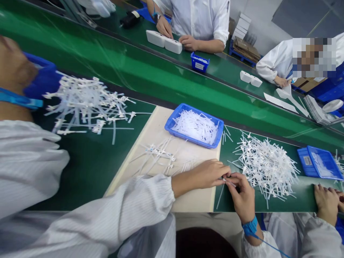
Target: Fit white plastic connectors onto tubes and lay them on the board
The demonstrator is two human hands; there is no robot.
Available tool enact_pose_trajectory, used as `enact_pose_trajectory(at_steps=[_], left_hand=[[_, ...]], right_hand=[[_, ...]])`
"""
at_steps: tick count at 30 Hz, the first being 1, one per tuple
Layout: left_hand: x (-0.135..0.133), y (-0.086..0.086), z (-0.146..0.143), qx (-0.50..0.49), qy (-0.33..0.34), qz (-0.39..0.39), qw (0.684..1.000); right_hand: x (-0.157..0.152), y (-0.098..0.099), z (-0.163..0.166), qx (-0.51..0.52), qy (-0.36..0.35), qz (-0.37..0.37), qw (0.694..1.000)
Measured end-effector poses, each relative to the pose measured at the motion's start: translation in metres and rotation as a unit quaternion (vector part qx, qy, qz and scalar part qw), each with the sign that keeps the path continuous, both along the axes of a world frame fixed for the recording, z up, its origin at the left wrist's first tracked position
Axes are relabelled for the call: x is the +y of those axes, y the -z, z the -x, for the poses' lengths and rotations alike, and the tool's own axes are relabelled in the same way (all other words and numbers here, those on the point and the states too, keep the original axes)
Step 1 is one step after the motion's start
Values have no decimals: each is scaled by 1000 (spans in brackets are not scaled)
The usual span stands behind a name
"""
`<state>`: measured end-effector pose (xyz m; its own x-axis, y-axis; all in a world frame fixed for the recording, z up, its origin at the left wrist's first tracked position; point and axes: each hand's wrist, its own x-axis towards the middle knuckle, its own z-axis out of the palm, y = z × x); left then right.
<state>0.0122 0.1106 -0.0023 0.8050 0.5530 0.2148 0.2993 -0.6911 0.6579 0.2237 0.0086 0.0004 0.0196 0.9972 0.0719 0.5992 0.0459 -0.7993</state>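
Observation:
My left hand (206,174) and my right hand (242,195) meet at the front edge of the beige mat (199,204), fingertips pinched together on a small white plastic tube piece (225,182). A thin tube hangs down from the pinch. Just right of my hands lies a heap of white plastic tube parts (264,165) on the green table. A few assembled pieces (159,153) lie on the mat to the left of my left hand. Behind the mat stands a blue tray (172,122) holding more white pieces. My right wrist wears a blue strap (249,226).
A second heap of white parts (86,104) lies far left. Another blue tray (303,161) stands at the right, near a neighbour's hands (326,200). Across the green conveyor (150,75), two people in white coats handle white boxes (163,41); a small blue bin (199,62) sits there.

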Motion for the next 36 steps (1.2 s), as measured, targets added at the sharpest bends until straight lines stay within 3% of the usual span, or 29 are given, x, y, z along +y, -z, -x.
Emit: enact_pose_trajectory(at_steps=[9, 17, 23, 36], left_hand=[[2, 9, -3, -17, -2, -15, 1000], [6, 10, -4, -1, -1, -7, 1000], [7, 9, -4, -23, 2, 25, 999], [6, 12, -5, -42, 2, 14, 999]], right_hand=[[3, -16, 5, -40, -18, 7, 999], [12, -27, -8, -73, -94, 20, 993], [15, -28, -20, -125, -132, -23, 983], [10, -13, -15, -53, -71, -7, 996]])
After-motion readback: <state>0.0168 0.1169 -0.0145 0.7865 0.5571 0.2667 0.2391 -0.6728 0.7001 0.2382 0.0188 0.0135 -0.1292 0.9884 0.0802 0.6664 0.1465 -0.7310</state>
